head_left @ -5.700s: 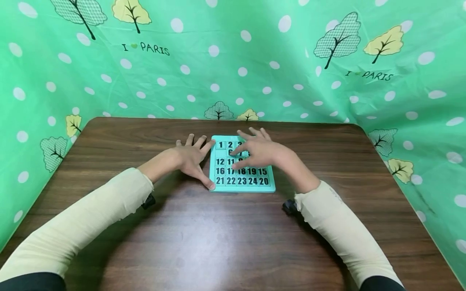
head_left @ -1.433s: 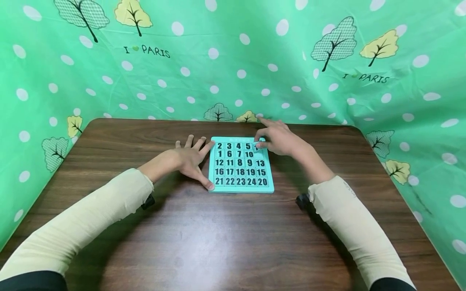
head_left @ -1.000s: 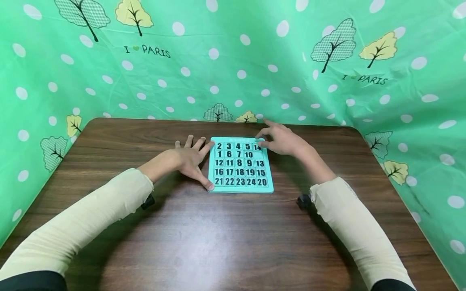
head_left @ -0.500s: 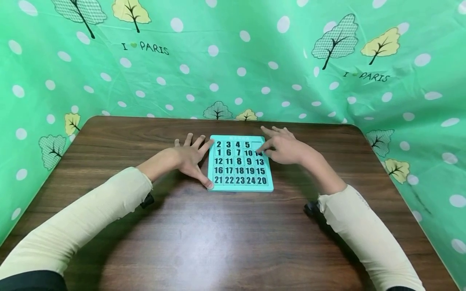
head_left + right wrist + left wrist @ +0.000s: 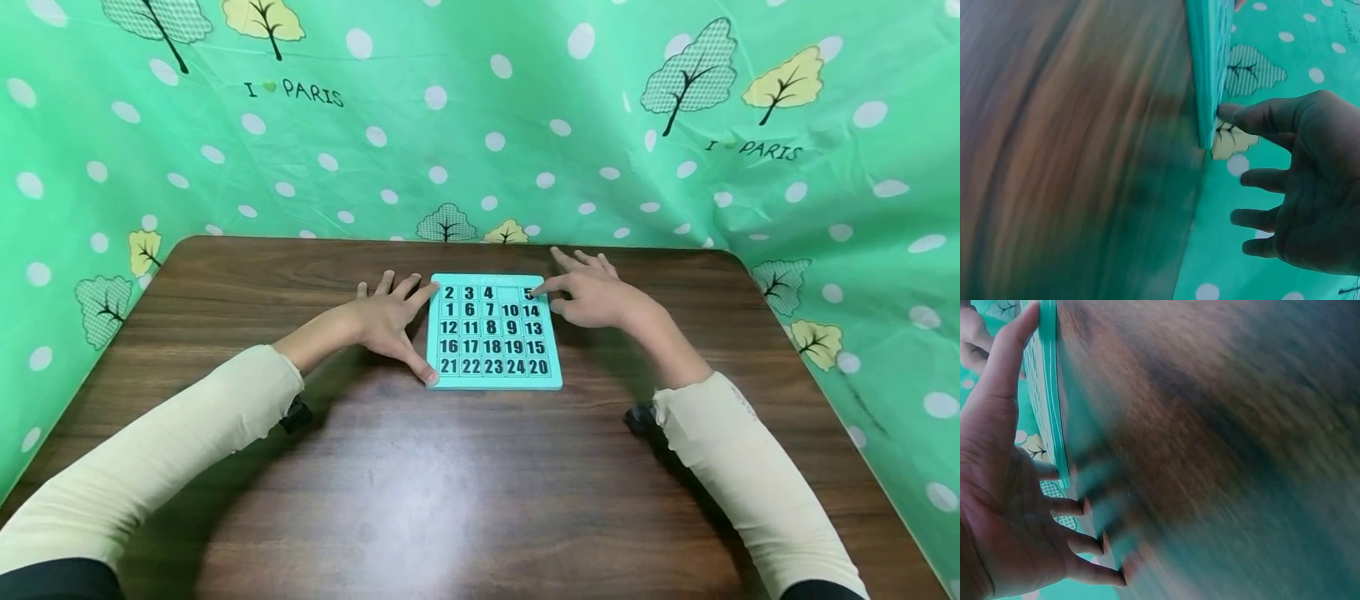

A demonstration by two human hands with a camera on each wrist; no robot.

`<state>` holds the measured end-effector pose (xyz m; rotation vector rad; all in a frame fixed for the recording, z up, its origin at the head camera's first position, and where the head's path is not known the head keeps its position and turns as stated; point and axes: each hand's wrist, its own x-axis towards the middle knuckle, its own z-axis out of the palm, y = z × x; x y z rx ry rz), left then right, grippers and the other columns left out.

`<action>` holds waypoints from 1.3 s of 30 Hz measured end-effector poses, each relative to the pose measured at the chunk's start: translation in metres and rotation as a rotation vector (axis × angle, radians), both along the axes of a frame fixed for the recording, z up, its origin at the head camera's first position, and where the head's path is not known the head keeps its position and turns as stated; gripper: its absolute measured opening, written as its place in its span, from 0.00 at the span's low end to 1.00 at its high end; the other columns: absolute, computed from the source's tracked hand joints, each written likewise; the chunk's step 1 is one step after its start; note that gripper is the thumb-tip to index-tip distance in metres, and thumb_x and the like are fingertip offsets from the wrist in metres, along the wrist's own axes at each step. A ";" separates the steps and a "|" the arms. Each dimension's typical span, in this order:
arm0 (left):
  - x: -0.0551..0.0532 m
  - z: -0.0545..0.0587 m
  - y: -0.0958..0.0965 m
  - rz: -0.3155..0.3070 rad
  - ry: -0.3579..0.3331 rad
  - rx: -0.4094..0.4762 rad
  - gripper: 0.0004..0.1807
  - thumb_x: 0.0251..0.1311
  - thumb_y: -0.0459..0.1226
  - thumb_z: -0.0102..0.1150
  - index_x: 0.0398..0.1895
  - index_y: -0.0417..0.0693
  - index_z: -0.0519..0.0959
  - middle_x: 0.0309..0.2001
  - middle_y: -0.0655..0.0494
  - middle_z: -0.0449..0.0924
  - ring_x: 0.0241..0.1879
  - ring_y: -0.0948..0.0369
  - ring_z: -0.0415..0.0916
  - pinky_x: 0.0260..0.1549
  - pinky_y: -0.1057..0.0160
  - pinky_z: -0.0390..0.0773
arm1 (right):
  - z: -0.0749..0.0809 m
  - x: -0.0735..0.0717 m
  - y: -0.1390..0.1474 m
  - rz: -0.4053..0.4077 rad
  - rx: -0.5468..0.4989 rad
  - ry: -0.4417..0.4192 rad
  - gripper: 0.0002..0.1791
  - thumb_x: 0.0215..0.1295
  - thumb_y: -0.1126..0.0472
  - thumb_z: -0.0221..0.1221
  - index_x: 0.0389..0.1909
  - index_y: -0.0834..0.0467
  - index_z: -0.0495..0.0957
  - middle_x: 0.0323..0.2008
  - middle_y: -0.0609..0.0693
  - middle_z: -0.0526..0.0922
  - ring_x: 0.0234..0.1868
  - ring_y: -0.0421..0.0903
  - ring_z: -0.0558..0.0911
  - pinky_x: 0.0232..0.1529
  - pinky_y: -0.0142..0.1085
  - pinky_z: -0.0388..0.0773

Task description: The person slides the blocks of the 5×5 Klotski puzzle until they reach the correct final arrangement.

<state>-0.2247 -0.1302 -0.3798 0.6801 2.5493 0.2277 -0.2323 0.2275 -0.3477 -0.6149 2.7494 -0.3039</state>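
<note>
Nearest, the brown counter [image 5: 420, 500] stretches from six o'clock between two pale sleeves [image 5: 157, 454]. Farther in, the number board [image 5: 495, 384] lies flat on it. The left hand [image 5: 388, 325] is spread at the board's nine o'clock, pinching nothing, its thumb at the near corner and its forefinger at the far one.

Judged by plain counting order, the near row [image 5: 493, 367] looks mostly done: 21 to 24 in sequence, with 20 at the end. The next row [image 5: 492, 347] likewise runs 16 to 19, then 15. The middle row [image 5: 491, 328], 12, 11, 8, 9, 13, seems unsorted, as does the row beyond [image 5: 490, 311], 1, 6, 7, 10, 14. The far row [image 5: 468, 293] reads 2, 3, 4, an empty slot [image 5: 509, 293] near twelve o'clock, then the 5 tile [image 5: 527, 295], apparently in its place.

The right hand [image 5: 596, 297], at two o'clock, has its fingers loosely spread; the extended forefinger touches the 5 tile. Beyond everything hangs a green curtain [image 5: 495, 100].
</note>
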 end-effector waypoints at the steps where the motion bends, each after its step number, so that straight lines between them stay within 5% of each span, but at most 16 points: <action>1: 0.000 0.000 0.000 0.001 0.003 0.001 0.89 0.41 0.81 0.79 0.96 0.65 0.31 0.95 0.41 0.28 0.91 0.26 0.24 0.80 0.12 0.35 | -0.001 -0.001 -0.003 0.009 -0.010 0.004 0.26 0.84 0.58 0.53 0.76 0.45 0.84 0.93 0.67 0.44 0.92 0.77 0.43 0.88 0.76 0.34; 11: -0.002 0.001 0.000 0.004 0.005 -0.011 0.89 0.41 0.81 0.80 0.96 0.66 0.32 0.95 0.41 0.30 0.91 0.25 0.25 0.80 0.12 0.37 | -0.012 -0.006 -0.047 0.096 -0.009 -0.008 0.28 0.87 0.53 0.53 0.82 0.39 0.77 0.94 0.62 0.40 0.92 0.77 0.44 0.89 0.75 0.35; 20: -0.002 0.004 0.001 -0.002 0.001 -0.022 0.89 0.40 0.82 0.79 0.96 0.67 0.30 0.95 0.42 0.29 0.91 0.26 0.24 0.81 0.13 0.37 | 0.001 -0.005 -0.036 0.031 0.071 0.001 0.26 0.86 0.57 0.50 0.75 0.41 0.85 0.94 0.64 0.46 0.92 0.76 0.40 0.88 0.75 0.32; 28: -0.001 0.005 0.000 0.003 -0.007 -0.045 0.89 0.42 0.81 0.79 0.96 0.65 0.30 0.95 0.41 0.29 0.91 0.27 0.25 0.81 0.14 0.39 | -0.001 -0.011 -0.074 0.135 0.031 -0.021 0.29 0.86 0.54 0.52 0.82 0.38 0.77 0.95 0.60 0.42 0.93 0.73 0.41 0.90 0.72 0.32; 34: -0.002 0.003 0.003 -0.010 0.005 -0.047 0.89 0.41 0.83 0.77 0.96 0.65 0.30 0.95 0.41 0.29 0.91 0.27 0.25 0.81 0.13 0.39 | 0.008 -0.010 -0.070 0.076 0.140 -0.052 0.28 0.85 0.58 0.51 0.79 0.36 0.81 0.94 0.59 0.44 0.93 0.73 0.39 0.90 0.72 0.30; 39: -0.002 0.004 0.003 -0.011 0.007 -0.069 0.89 0.41 0.83 0.77 0.96 0.65 0.30 0.95 0.41 0.29 0.91 0.27 0.26 0.81 0.14 0.40 | 0.008 -0.012 -0.077 0.112 0.083 -0.005 0.28 0.83 0.58 0.52 0.77 0.40 0.83 0.94 0.60 0.44 0.93 0.73 0.41 0.90 0.74 0.33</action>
